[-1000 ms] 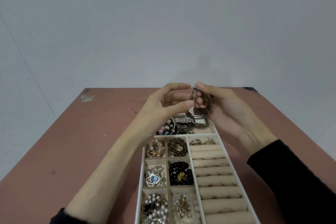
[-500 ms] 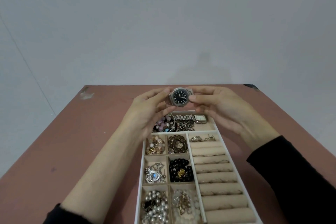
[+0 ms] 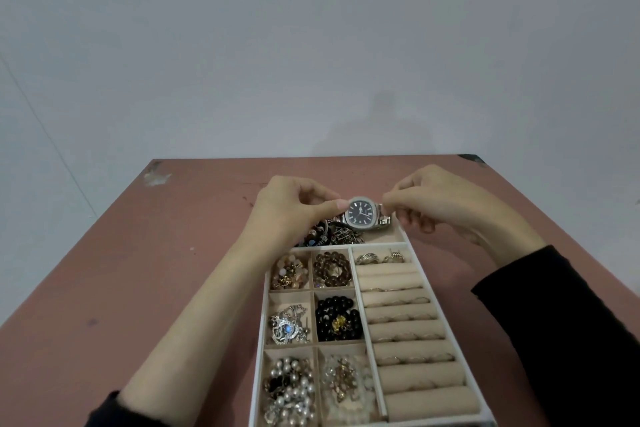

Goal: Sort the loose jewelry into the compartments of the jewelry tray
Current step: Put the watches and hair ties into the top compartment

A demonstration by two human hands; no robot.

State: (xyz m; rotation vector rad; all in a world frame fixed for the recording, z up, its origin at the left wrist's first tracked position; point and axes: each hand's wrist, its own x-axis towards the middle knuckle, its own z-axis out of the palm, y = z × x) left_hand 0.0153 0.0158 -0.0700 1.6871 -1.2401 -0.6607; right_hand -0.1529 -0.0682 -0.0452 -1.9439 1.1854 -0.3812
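Observation:
A silver wristwatch with a dark square face is held face up just over the far compartment of the white jewelry tray. My left hand pinches its left side and my right hand pinches its band on the right. Under the watch, the far compartment holds beaded bracelets and metal chains. The small square compartments hold beads, pearls and brooches, and the beige ring rolls on the right hold several rings.
The tray lies on a reddish-brown table with bare surface to the left and right of it. A plain white wall stands behind the table's far edge. A small dark thing sits at the far right corner.
Both hands have come down toward the tray with the watch. It was turned face up and now sits low over the far compartment.

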